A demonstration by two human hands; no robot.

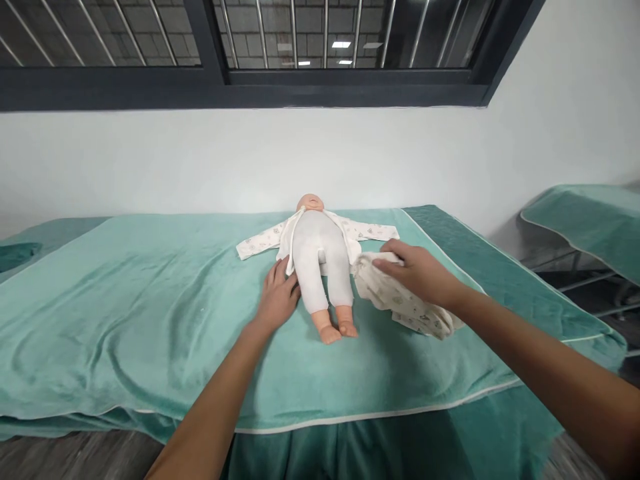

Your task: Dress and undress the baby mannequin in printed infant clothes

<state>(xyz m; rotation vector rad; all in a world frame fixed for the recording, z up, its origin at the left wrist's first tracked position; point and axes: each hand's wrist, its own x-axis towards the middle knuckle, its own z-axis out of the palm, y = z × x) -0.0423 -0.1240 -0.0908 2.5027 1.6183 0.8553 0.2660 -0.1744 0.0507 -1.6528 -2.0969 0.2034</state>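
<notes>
A baby doll (320, 250) lies on its back on the green cover (190, 333), its head toward the wall and its bare feet toward me. Its body and legs are whitish cloth. Under it an open white printed baby jacket (373, 231) is spread, sleeves out to both sides. My left hand (279, 297) rests beside the doll's hip with fingers apart, its fingertips at the jacket's lower edge. To the right of the doll's legs, my right hand (413, 270) grips a bunched, cream printed baby garment (405, 300), which hangs just above or touches the cover; its exact shape is hidden in folds.
The covered bed (500, 393) stands against a white wall (250, 160) below a dark-framed window (350, 77) with metal bars. Another green-draped bed (590, 213) with a metal frame is at the right. Dark flooring (75, 457) shows at the lower left.
</notes>
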